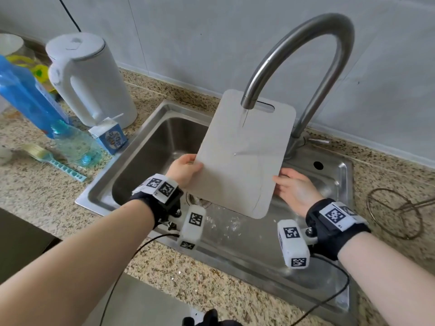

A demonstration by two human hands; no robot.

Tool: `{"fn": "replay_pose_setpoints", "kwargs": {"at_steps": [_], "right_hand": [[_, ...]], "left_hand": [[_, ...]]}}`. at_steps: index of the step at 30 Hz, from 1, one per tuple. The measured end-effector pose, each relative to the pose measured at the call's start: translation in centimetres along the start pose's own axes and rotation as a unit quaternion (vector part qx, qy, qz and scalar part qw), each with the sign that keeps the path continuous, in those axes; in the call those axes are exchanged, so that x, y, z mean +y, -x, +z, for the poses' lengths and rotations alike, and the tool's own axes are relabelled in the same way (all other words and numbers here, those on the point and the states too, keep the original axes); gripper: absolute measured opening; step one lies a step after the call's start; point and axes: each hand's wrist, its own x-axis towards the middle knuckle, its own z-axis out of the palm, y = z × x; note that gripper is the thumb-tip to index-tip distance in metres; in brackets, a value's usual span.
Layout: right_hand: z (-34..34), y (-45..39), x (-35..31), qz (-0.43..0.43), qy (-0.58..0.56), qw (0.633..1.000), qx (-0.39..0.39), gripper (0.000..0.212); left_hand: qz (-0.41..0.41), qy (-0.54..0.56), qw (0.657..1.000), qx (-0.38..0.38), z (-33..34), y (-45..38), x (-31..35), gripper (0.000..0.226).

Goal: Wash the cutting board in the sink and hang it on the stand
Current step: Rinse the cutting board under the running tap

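Cutting board (244, 156) hangs tilted over the sink (150, 142), under the tap (289, 55). Our left hand (186, 171) closes on its left edge; our right hand (293, 191) clasps the right edge. We judge it thin, stiff, light and slippery when wet, so grip both edges.

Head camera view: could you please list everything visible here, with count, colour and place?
cutting board: one, pale grey, held tilted over the sink under the spout
sink: one, steel, set in the counter
tap: one, steel, arched, behind the sink, thin stream running
kettle: one, white, counter left
carton: one, blue and white, beside the kettle
bottle: one, blue, far left
brush: one, teal, counter left
wire stand: one, rusty, counter right
left hand: grips board's left edge
right hand: grips board's right edge
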Motion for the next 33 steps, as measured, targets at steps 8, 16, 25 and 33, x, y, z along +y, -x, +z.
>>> {"fn": "replay_pose_setpoints", "kwargs": {"at_steps": [8, 16, 25, 33], "right_hand": [[-0.5, -1.1, -1.9, -0.018, 0.021, 1.000, 0.014, 0.013], [0.3, -1.7, -0.6, 0.056, 0.055, 0.997, -0.013, 0.054], [2.3, -0.2, -0.8, -0.007, 0.067, 0.996, -0.051, 0.014], [2.5, 0.7, -1.8, -0.059, 0.058, 0.995, -0.054, 0.013]], "left_hand": [[0.074, -0.074, 0.994, 0.013, -4.8, 0.0, 1.7, 0.035], [0.139, -0.218, 0.966, -0.005, -7.8, -0.2, 6.3, 0.038], [0.126, -0.329, 0.931, 0.101, -8.7, -1.9, 8.2, 0.040], [0.178, -0.507, 0.843, 0.031, -6.1, -2.9, 7.5, 0.056]]}}
